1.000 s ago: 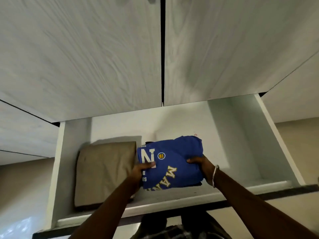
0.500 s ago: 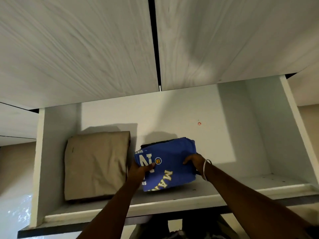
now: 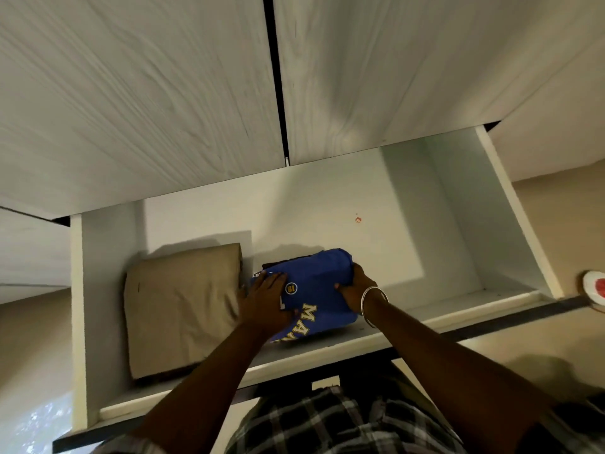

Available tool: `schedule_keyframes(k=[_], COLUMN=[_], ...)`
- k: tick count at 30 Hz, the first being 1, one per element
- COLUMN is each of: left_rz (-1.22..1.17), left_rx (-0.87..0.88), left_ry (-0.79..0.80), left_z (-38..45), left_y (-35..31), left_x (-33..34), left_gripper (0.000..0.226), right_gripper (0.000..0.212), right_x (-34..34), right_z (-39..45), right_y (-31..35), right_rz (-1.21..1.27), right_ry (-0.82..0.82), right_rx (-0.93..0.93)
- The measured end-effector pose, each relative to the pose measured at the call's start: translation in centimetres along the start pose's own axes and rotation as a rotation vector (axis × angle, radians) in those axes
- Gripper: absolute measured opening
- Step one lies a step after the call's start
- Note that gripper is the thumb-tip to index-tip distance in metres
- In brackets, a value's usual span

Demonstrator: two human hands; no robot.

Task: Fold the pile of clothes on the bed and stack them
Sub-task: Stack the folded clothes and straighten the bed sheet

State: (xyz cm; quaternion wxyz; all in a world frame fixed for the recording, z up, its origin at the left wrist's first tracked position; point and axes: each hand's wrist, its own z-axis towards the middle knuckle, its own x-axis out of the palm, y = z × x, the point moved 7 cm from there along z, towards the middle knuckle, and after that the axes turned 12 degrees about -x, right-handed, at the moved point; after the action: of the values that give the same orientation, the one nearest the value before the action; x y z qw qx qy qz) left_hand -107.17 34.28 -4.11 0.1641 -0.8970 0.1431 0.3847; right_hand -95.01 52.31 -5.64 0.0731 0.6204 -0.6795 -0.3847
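Being pressed down into an open white drawer (image 3: 510,231), a folded blue shirt (image 3: 314,290) with yellow-and-white lettering is seen near the drawer's front, just to the right of a folded tan garment (image 3: 183,309) that lies flat against the left side. The left hand (image 3: 265,303) is laid on the shirt's left part with fingers fairly straight, so its hold is read as a flat press rather than a pinch; the right hand (image 3: 357,290), a metal bangle (image 3: 373,306) at its wrist, is curled round the shirt's right edge, thumb on top. A dark layer (image 3: 278,264) is glimpsed under the blue fabric at the far edge, so the shirt is judged to be set on top of another folded piece, though what it is cannot be told. The folding of these items is judged done, and the stacking is in hand. The drawer's right half is left bare but for a small reddish mark (image 3: 358,219) on the bottom. The bed and its pile are not in view, so how much is left to fold cannot be told. Closed wardrobe doors (image 3: 163,93) are seen above, a checked shirt (image 3: 343,424) below, and a round white-and-red object (image 3: 595,288) at the far right edge.
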Motion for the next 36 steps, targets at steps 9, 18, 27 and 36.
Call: schedule_keyframes(k=[9,18,27,36], left_rz=[-0.070,-0.020,0.098,0.348], left_rx=[0.329,0.685,0.985,1.144], left_ry=[-0.111,-0.117,0.033,0.281], left_z=[-3.1,-12.1,-27.1,-43.1], left_y=[-9.0,-28.5,-47.4,-57.4], left_x=[-3.9,-2.2,11.8,31.1], left_gripper=[0.063,0.052,0.049,0.047], right_gripper=[0.029,0.006,0.009,0.021], right_x=[-7.0,-18.0,-26.3,-25.4], right_z=[-7.4,-20.2,-35.6,-51.6], right_y=[-1.2,-9.4,-31.1,-52.6], right_rz=[0.356,0.748,0.976,1.368], right_ry=[-0.262,-0.635,-0.982,-1.318], right_rx=[0.005,-0.007,0.098,0.305])
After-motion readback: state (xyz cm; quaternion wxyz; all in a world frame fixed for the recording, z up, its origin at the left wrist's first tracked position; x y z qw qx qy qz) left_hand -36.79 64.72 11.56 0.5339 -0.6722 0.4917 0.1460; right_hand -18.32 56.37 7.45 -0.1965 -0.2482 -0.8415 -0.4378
